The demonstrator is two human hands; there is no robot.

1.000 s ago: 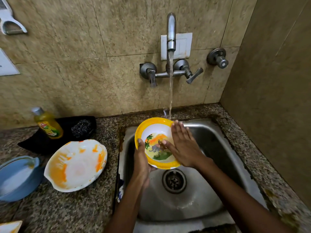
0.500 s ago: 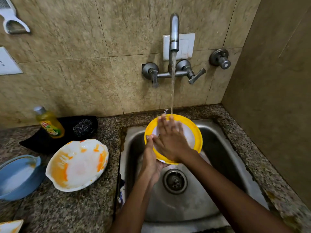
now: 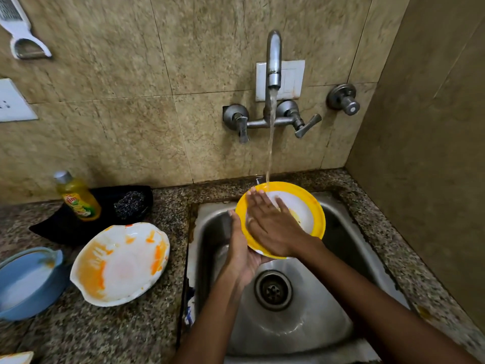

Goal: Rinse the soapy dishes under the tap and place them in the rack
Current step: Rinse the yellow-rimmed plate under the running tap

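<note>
From the head view, we hold the yellow plate (image 3: pixel 313 206) over the sink (image 3: pixel 341 248), tilted so its face looks up at us and its far rim meets the stream from the tap (image 3: pixel 273 61); that tilt, we judge, lets the water run down across the face and off into the basin. Our left hand (image 3: pixel 240 248) is the grip: it cups the plate's near-left edge from below, thumb hooked over the rim, holding it steady. Our right hand (image 3: pixel 273 224) lies flat on the plate's face, fingers straight and spread, holding nothing, placed there, we judge, to rub the soap off under the water.

On the counter (image 3: pixel 131 334) left of the sink lie a white plate (image 3: pixel 119 264) smeared orange and a blue dish (image 3: pixel 29 282), both apparently waiting for their rinse. A soap bottle (image 3: pixel 77 198) and a scrubber (image 3: pixel 130 204) sit on a black tray (image 3: pixel 63 227) behind them. No rack shows here
</note>
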